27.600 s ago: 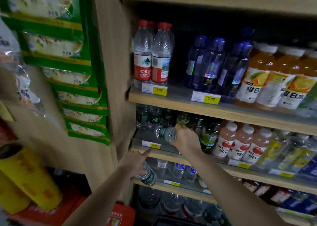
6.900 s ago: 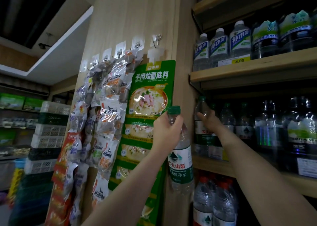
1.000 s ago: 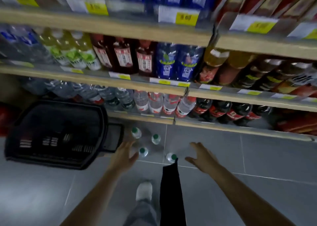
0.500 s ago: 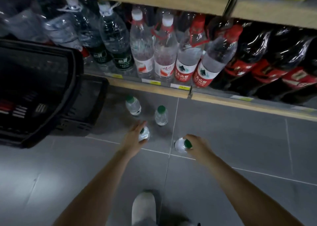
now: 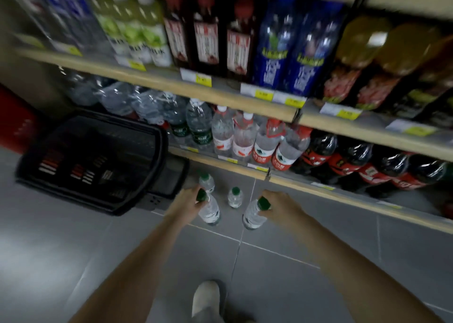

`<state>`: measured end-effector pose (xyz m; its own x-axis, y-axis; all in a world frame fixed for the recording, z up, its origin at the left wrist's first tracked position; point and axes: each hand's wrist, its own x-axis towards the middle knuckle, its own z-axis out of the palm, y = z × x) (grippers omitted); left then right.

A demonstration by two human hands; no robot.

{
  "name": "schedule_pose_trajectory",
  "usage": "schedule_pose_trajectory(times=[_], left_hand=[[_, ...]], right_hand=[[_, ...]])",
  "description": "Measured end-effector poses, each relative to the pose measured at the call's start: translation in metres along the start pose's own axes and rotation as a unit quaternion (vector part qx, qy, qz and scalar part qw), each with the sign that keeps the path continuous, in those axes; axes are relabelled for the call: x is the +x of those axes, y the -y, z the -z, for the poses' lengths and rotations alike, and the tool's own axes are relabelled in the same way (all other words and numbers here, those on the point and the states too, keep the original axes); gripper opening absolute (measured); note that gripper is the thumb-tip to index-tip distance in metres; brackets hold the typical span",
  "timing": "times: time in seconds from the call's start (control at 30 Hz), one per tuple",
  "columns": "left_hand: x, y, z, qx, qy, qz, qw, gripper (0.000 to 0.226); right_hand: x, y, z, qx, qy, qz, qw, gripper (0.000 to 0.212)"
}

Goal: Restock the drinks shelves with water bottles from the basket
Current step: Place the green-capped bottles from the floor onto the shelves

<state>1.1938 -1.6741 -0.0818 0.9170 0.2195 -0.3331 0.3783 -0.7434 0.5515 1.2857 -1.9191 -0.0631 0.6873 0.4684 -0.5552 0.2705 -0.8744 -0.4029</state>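
White shoe [image 5: 205, 298] planted on the grey floor [image 5: 73, 249]. Left hand [image 5: 187, 201] curls round the neck of one green-capped water bottle [image 5: 209, 208], cap poking past the fingers; right hand [image 5: 279, 203] grips a second bottle [image 5: 253, 214] the same way, though blur softens the fingers. Two more bottles [image 5: 235, 197] stand just beyond, black basket [image 5: 93, 156] to the left, drinks shelf [image 5: 245, 169] behind.

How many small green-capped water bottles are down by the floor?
4. One in the left hand, one in the right hand, two standing on the tiles behind. None seem hidden.
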Motion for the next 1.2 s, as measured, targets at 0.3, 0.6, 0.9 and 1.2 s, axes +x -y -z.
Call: schedule_pose_trajectory(times=[0.3,0.6,0.9,1.2], left_hand=[[-0.138,-0.128,0.265,-0.029,-0.122,0.050,0.991,0.028],[-0.213,-0.149,0.459,0.017,-0.254,-0.006,0.967,0.022],[-0.249,-0.090,0.638,0.058,-0.351,-0.064,0.932,0.019],[-0.256,-0.019,0.806,-0.016,-0.396,-0.164,0.904,0.015]], right_hand=[[-0.147,0.180,0.238,-0.061,-0.060,0.152,0.985,0.031],[-0.212,0.352,0.356,-0.111,-0.131,0.286,0.943,0.027],[-0.240,0.536,0.397,-0.107,-0.204,0.351,0.908,0.044],[-0.231,0.708,0.434,-0.021,-0.304,0.357,0.883,0.039]])
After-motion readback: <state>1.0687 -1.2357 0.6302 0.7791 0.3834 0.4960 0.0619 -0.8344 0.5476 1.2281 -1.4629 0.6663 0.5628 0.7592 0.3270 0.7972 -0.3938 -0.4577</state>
